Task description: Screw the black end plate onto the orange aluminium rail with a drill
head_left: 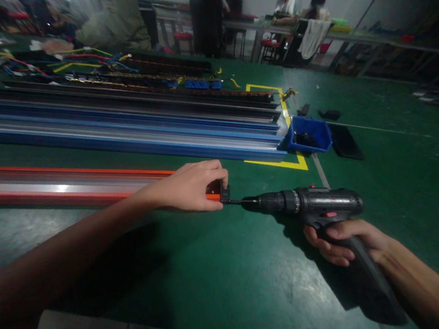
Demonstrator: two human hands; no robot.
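Observation:
My right hand (347, 242) is wrapped round the grip of a black cordless drill (309, 204), which lies level and points left. Its long thin bit (240, 201) meets a small black end cap (225, 192) at the end of a long orange-red rail (61, 188). My left hand (196, 186) is closed round that end of the rail, thumb below and fingers above, by the cap. The palm hides part of the rail. Whether a screw sits at the bit's tip is too small to tell.
Beyond the rail lie several long blue rails (159, 134) and dark strips with wires (111, 81). A blue bin (310, 133) with black parts stands at their right end, beside a flat black piece (346, 141). Other people sit at tables behind; a green sleeve (115, 21) reaches the far edge.

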